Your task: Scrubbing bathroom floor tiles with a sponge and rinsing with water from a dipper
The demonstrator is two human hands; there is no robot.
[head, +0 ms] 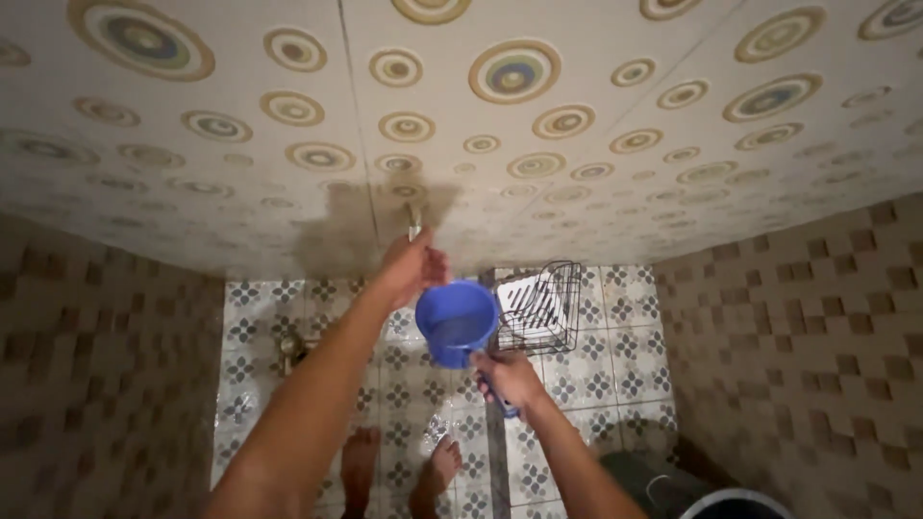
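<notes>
Water half filled the blue cup point(456, 323), gripped by the right hand point(508, 377); left hand point(409, 267) clutched the tap point(414, 223).

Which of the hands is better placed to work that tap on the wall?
Probably the left hand: it already rests at the tap. The right hand is lower, gripping the blue mug by its handle.

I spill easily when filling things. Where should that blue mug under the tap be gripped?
By its handle, from below on the near side. The blue mug sits upright under the tap, and the right hand already grips there; the left hand is on the tap.
</notes>
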